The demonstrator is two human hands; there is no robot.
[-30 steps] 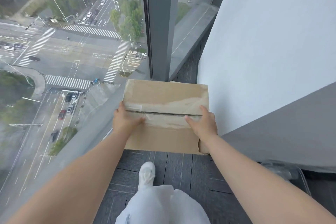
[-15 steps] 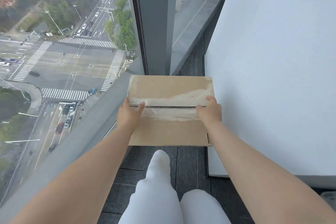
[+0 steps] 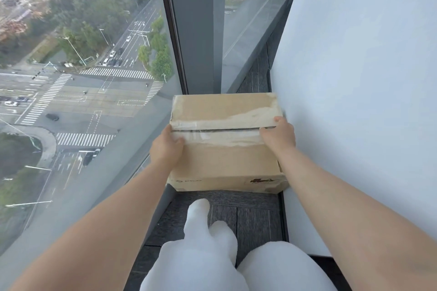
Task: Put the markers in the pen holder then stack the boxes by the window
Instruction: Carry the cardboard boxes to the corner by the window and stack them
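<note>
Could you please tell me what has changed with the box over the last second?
The cardboard box has come forward and down into the gap between the window and the white wall, to or just above the dark floor; its printed front side now shows. The left hand and right hand still grip its two ends, thumbs on top.

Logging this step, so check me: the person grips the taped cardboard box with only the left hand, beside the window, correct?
Not quite. Both hands hold it: the left hand grips the left edge of the cardboard box and the right hand grips its right edge. The rest stands: the box is taped and sits beside the window. The head view shows this.
</note>
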